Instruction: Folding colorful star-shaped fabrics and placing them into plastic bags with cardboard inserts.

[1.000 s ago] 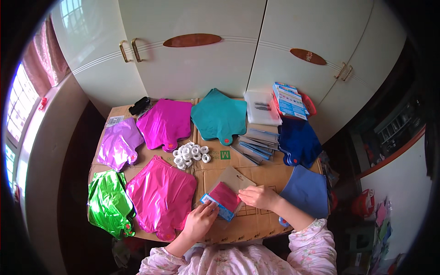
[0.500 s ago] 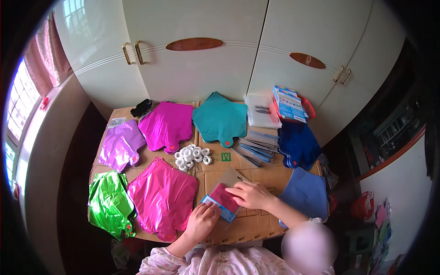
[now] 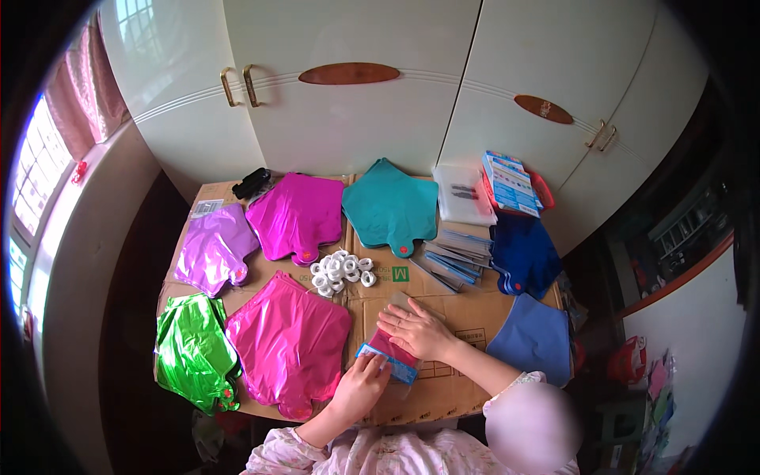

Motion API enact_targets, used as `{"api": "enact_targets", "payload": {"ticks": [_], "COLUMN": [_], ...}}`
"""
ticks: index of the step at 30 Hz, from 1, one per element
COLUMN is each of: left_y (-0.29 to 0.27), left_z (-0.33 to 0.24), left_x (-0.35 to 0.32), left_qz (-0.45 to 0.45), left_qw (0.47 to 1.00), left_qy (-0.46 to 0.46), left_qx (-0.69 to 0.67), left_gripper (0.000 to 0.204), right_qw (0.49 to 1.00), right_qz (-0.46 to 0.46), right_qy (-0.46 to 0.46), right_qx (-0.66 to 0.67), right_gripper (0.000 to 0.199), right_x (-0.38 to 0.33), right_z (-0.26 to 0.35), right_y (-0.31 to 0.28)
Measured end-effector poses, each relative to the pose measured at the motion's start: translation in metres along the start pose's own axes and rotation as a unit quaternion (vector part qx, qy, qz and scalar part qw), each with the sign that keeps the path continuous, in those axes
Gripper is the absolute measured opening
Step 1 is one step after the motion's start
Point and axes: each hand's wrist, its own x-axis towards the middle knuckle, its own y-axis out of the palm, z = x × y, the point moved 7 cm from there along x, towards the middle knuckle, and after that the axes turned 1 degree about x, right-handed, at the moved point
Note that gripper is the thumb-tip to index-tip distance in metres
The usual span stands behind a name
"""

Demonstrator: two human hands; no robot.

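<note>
In front of me on the cardboard lies a small clear plastic packet [image 3: 404, 371] with a folded magenta foil piece and a blue printed card inside. My left hand [image 3: 362, 386] has its fingers curled at the packet's near left corner, gripping it by the blue card. My right hand [image 3: 419, 329] rests flat across the upper part of the packet with its fingers spread, hiding some of the foil. Just beyond my hands is a heap of small white ribbon rolls [image 3: 336, 270]. A stack of flat pink foil balloons [image 3: 289, 344] lies to the left of my left hand.
Around the cardboard-topped table [image 3: 443, 404] lie green [image 3: 194, 348], lilac [image 3: 214, 245], purple [image 3: 299, 214], teal [image 3: 390, 207], dark blue [image 3: 526, 253] and light blue [image 3: 534, 340] balloon stacks. Filled packets [image 3: 459, 257], clear bags [image 3: 463, 194] and a red basket [image 3: 544, 192] of cards stand at back right.
My right hand has gone from pressing with bent fingers to lying flatter and farther up the packet. My left hand stays at the blue card. The whole view has shifted slightly.
</note>
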Motion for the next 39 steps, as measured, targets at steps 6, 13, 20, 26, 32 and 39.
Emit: {"api": "enact_targets", "payload": {"ticks": [6, 13, 20, 26, 32, 39], "left_y": [0.006, 0.008, 0.007, 0.002, 0.008, 0.003], "left_z": [-0.004, -0.007, -0.016, -0.007, 0.008, -0.010], "left_x": [0.000, 0.001, 0.009, 0.023, 0.024, 0.023], "left_qz": [-0.009, -0.049, -0.066, -0.060, -0.011, -0.019], "left_qw": [0.996, 0.994, 0.993, 0.998, 0.998, 0.996], "left_qy": [0.038, 0.041, 0.016, -0.010, 0.003, 0.047], "left_qx": [0.080, 0.094, 0.099, 0.013, -0.059, 0.073], "left_gripper": [0.031, 0.027, 0.025, 0.021, 0.018, 0.020], "right_qw": [0.998, 0.999, 0.932, 0.934, 0.933, 0.951], "right_qz": [0.040, 0.004, -0.245, -0.057, -0.005, 0.024], "right_qy": [0.041, 0.010, 0.251, 0.338, 0.355, 0.307], "right_qx": [-0.027, -0.036, -0.091, -0.096, -0.055, -0.033], "right_gripper": [0.056, 0.058, 0.017, 0.017, 0.018, 0.011], "right_x": [0.007, 0.019, 0.008, -0.012, -0.018, -0.010], "right_z": [-0.002, -0.009, -0.136, -0.189, -0.211, -0.208], "right_y": [0.000, -0.014, -0.105, -0.094, -0.083, -0.092]}}
